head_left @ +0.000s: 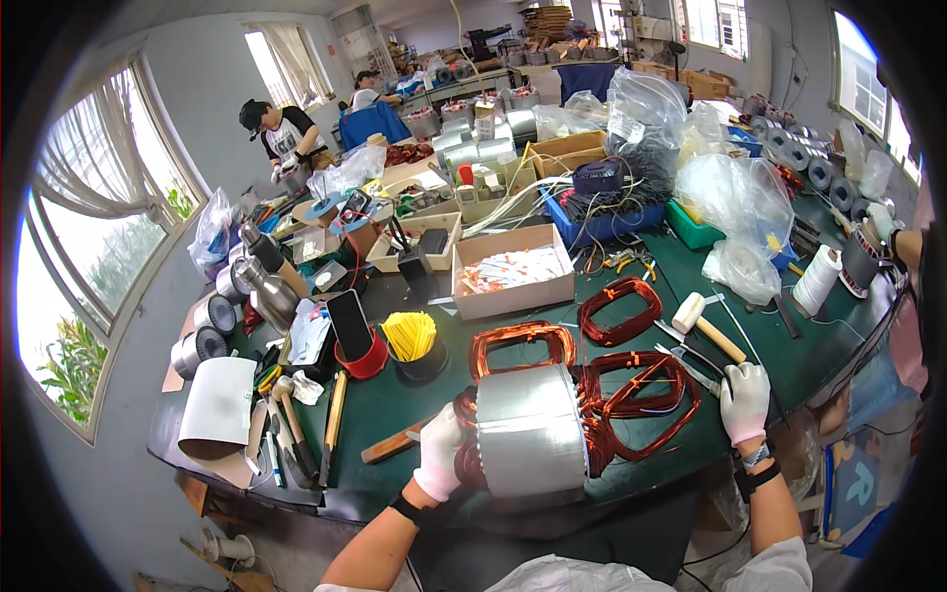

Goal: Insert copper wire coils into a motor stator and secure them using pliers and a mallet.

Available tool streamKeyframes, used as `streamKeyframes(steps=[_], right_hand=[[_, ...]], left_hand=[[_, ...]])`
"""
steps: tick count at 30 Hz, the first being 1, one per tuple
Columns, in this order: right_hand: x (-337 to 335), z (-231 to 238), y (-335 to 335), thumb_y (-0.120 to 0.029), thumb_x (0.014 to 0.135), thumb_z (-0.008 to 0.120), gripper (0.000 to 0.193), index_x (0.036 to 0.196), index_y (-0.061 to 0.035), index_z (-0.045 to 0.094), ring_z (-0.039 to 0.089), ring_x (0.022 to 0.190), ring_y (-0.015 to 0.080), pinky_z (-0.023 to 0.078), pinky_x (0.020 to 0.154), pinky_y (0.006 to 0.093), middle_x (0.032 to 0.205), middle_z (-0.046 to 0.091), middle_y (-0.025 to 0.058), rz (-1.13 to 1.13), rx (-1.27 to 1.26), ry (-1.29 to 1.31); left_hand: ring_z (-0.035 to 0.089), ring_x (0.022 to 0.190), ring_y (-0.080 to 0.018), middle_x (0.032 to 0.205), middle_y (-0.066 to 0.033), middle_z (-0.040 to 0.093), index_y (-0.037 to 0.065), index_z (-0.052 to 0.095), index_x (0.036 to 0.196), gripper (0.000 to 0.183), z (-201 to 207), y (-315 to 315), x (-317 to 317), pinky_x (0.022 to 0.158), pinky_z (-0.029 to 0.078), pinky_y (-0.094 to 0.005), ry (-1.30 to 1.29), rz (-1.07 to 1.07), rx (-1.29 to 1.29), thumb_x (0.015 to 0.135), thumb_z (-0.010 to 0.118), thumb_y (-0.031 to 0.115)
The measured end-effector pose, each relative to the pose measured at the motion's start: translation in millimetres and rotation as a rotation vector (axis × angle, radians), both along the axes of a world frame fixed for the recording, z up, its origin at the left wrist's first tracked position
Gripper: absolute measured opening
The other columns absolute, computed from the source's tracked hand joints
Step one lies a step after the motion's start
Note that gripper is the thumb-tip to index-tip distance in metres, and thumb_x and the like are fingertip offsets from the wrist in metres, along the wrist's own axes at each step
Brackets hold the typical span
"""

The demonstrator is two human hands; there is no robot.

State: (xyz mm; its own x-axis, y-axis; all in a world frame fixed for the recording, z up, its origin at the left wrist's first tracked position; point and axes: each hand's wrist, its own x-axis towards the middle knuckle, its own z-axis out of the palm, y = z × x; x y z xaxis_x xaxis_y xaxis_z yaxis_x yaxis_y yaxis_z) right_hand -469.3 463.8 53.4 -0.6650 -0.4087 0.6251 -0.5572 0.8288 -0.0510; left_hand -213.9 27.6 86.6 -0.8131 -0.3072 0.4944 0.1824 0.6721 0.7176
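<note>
A silver cylindrical motor stator core (pixel 531 434) lies on its side at the table's near edge, with red-brown copper wire bundles at both ends. My left hand (pixel 441 454), in a white glove, is closed against its left end, the fingers partly hidden by the wire. Large loops of copper winding (pixel 641 400) spread from the right end. My right hand (pixel 743 400), also gloved, is closed over the handle end of a pair of scissors (pixel 691 367), whose blades point away to the left. Just beyond its fingertips lies a white-headed mallet (pixel 708 326) with a wooden handle.
Two more copper coils, an orange one (pixel 523 348) and a dark red one (pixel 619 311), lie behind the core. A cardboard box (pixel 514 301) of white slips stands farther back. Left are a cup of yellow strips (pixel 411 340), a phone (pixel 348 324) and several hand tools. Other people work nearby.
</note>
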Motion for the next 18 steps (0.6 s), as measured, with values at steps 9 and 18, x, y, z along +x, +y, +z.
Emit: streamKeyframes(steps=[9,18], right_hand=[[0,-1,2,-0.011,0.088,0.074,0.018,0.104,-0.0038,0.071,0.061,0.097,0.0368,0.049,0.086,0.0497,0.099,0.066,0.0148,0.004,0.007,-0.006],[-1,-3,2,-0.011,0.087,0.074,0.019,0.104,-0.0035,0.071,0.061,0.098,0.0366,0.049,0.087,0.0497,0.099,0.065,0.0146,-0.007,0.010,-0.014]], left_hand=[[0.074,0.107,-0.0265,0.119,-0.0098,0.075,0.006,0.070,0.131,0.048,10,3,0,0.092,0.059,-0.0320,0.008,0.004,-0.050,0.085,0.083,0.010],[0.074,0.105,-0.0276,0.117,-0.0100,0.075,0.007,0.071,0.129,0.046,-5,0,-1,0.090,0.059,-0.0334,0.009,0.017,0.043,0.086,0.083,0.017]])
